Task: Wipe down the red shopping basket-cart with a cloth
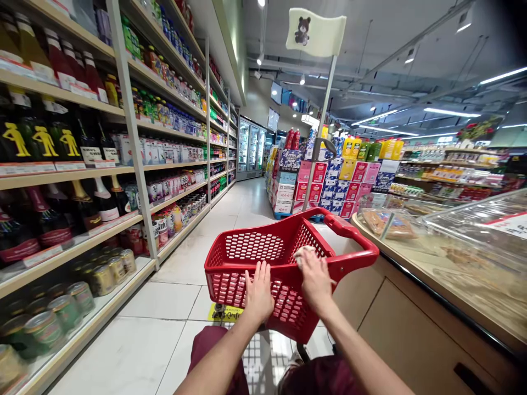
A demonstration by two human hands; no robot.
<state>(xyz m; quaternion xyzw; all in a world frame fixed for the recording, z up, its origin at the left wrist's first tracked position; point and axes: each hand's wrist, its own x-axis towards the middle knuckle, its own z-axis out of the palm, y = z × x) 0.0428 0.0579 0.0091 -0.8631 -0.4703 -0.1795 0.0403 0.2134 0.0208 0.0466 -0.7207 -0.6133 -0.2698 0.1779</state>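
A small red plastic shopping cart (239,269) with perforated walls stands right in front of my knees, turned so its handle (349,236) points to the right. My left hand (260,293) lies against the cart's near wall, fingers stretched out and pointing up to the rim. On the same rim, nearer the handle, my right hand (315,277) is closed around a crumpled whitish cloth (305,251), partly hidden by the fingers. A pole rises behind the cart and carries a cream flag (316,32) with a bear on it. No goods show inside the basket.
Drink shelves (181,131) line the left side, with bottles and cans. A counter (411,274) with clear covers over food runs along the right. Ahead stand stacked drink cartons (319,186) and glass-door fridges (251,145). White floor tiles (156,323) lie between.
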